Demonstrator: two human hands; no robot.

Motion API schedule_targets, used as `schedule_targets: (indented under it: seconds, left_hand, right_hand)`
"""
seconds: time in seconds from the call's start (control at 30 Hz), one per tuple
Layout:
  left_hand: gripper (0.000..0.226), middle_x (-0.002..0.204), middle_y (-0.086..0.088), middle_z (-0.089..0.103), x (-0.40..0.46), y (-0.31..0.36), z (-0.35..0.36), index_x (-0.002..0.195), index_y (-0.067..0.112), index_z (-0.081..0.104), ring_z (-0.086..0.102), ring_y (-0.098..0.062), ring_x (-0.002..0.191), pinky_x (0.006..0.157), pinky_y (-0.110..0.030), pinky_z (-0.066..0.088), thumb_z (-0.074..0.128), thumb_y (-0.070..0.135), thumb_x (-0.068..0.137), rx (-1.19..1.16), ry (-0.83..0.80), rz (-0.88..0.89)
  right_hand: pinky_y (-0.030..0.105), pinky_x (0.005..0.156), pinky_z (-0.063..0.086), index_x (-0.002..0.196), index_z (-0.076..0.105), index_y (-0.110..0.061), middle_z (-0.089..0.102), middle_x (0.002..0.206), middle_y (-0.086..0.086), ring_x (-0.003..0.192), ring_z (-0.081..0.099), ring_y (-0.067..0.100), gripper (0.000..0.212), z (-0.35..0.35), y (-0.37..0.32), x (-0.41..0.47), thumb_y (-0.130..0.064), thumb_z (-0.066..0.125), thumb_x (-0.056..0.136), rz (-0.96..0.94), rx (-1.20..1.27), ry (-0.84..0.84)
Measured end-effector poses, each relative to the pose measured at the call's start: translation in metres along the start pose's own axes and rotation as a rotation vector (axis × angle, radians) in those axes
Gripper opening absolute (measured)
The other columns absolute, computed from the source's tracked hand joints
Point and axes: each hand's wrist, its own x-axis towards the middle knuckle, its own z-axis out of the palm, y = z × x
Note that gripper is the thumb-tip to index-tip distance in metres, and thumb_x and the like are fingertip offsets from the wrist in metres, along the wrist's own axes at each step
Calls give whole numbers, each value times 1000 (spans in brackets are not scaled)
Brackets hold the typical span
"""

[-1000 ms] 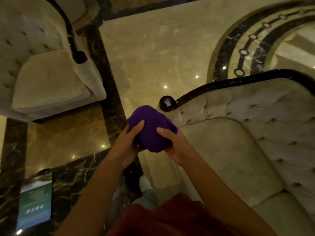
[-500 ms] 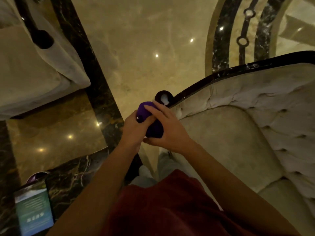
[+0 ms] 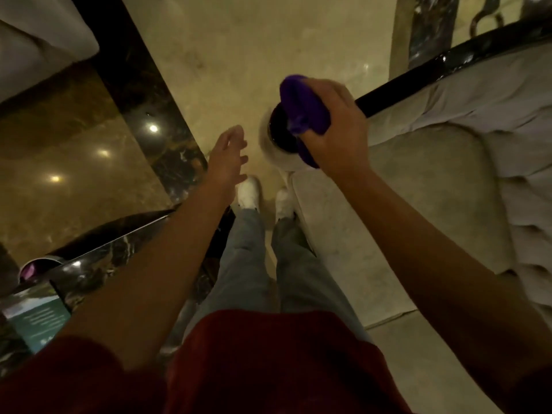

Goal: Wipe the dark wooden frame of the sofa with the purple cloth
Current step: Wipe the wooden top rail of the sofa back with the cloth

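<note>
A cream tufted sofa fills the right side, edged by a glossy dark wooden frame that runs down-left to a round scroll end. My right hand is shut on the purple cloth and presses it onto the scroll end of the frame. Off to the left of the scroll, my left hand hangs open over the floor, fingers apart, touching nothing.
A second cream armchair stands at the upper left. A dark marble table with a printed card and a small bowl sits at the lower left. My feet in white shoes stand beside the sofa's front corner on polished marble floor.
My left hand has let go of the cloth and dropped away to the left. My right hand has carried the cloth onto the frame's scroll end. The view has tilted further down.
</note>
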Motion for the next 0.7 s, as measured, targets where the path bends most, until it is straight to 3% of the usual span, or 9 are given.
schedule_targets:
  seconds: [0.1,0.23,0.37,0.47,0.53,0.7]
  left_hand:
    - [59,158,7,46,42,-11,17,156,39,39,52,-25,131,109,-59,46,46,63,102,7,-106,-118]
    - [52,158,8,49,67,-14,30,151,44,44,49,-28,141,108,-65,43,49,58,101,-24,-209,-83]
    - [47,151,8,57,82,-19,30,151,40,46,55,-24,135,107,-63,47,40,53,107,-99,-266,-127]
    - [47,144,10,59,84,-17,29,150,44,46,60,-22,130,100,-58,56,48,53,104,-29,-249,-95]
    - [54,140,10,57,83,-16,29,152,45,42,58,-22,132,100,-55,57,53,59,101,-3,-237,-99]
    - [55,155,4,52,89,-10,28,153,44,42,57,-23,135,97,-47,56,54,58,100,10,-246,-92]
  right_hand:
    - [48,109,52,141,59,-10,54,148,17,139,50,35,61,40,8,7,-17,75,83,-27,-59,21]
    - [66,120,29,143,61,-13,50,155,22,149,37,47,58,72,12,6,-36,66,90,-117,-289,76]
    - [71,118,27,136,68,-20,54,153,19,147,40,48,49,81,20,11,-40,64,92,-222,-477,70]
    - [73,118,26,129,71,-20,58,149,17,146,42,47,43,64,31,18,-39,61,92,-291,-545,14]
    - [72,120,22,129,69,-19,58,149,15,149,38,45,42,44,43,22,-35,60,90,-254,-619,-13]
    - [69,123,19,127,65,-17,59,146,14,151,36,41,40,4,57,35,-34,62,91,-144,-744,-1]
